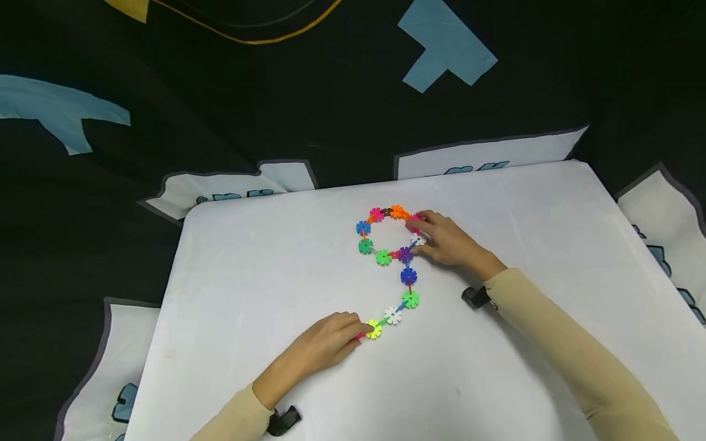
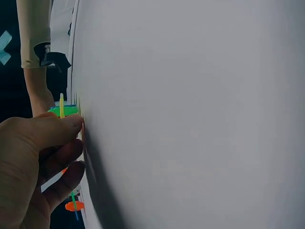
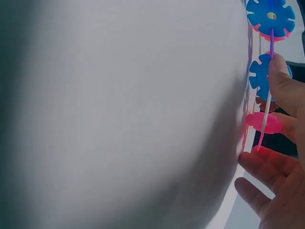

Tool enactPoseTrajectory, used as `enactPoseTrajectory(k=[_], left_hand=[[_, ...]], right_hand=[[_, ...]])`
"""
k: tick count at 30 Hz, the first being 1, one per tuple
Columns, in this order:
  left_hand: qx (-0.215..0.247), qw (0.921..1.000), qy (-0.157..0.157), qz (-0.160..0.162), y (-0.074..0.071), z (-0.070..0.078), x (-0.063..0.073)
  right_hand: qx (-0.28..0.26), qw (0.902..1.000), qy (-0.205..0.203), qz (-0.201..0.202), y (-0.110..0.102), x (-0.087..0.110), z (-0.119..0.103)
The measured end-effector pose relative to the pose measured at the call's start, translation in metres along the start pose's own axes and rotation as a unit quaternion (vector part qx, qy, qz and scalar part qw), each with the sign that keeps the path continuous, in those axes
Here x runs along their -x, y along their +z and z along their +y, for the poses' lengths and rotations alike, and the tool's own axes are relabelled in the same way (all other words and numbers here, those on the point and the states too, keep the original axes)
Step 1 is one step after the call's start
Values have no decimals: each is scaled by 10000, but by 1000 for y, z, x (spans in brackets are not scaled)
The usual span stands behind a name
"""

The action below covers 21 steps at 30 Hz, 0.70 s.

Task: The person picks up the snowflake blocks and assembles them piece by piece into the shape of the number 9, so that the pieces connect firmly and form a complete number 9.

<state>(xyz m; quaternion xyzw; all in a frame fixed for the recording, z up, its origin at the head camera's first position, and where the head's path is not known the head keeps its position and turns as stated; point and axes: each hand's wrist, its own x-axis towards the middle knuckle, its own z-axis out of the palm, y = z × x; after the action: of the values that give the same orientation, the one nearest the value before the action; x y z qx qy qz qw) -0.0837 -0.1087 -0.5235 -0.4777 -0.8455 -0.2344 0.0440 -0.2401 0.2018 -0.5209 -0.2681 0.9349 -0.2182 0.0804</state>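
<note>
A chain of interlocking plastic snowflake discs [image 1: 409, 276] lies on the white tabletop, looped at its far end with a curved tail toward me. My left hand [image 1: 334, 339] pinches the tail's near end, by the yellow disc [image 1: 374, 329] and a pink piece partly covered by the fingers. In the left wrist view, the left thumb [image 2: 66, 125] lies just below a green disc [image 2: 64, 110]. My right hand [image 1: 449, 240] rests at the loop's right side, index finger at a pink disc [image 1: 413, 223] and thumb near the white disc [image 1: 418, 239]. Its other fingers are extended and spread.
The white-covered table [image 1: 265, 263] extends around the chain on all sides. Dark cloth [image 1: 276, 110] with pale blue shapes hangs beyond its far edge. Black wrist straps [image 1: 284, 421] with camera mounts sit at both sleeve cuffs.
</note>
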Motion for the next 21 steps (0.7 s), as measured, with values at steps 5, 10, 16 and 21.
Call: enactPoseTrajectory(k=[5,10,16,21], left_hand=[[31,10000,-24,-39,8,1,-1],[-6,10000,-15,-10,9,-4,-9],[10,10000,81,26,11,-5,-8],[103,9998,-67,-128,12,-4,-3]], right_hand=[[75,9998,189,-16,7,7,5],[159,9997,194,49,6,3,9],[247,9993,244,-164,9,0,9],[259,9991,268,-204,11,2,7]])
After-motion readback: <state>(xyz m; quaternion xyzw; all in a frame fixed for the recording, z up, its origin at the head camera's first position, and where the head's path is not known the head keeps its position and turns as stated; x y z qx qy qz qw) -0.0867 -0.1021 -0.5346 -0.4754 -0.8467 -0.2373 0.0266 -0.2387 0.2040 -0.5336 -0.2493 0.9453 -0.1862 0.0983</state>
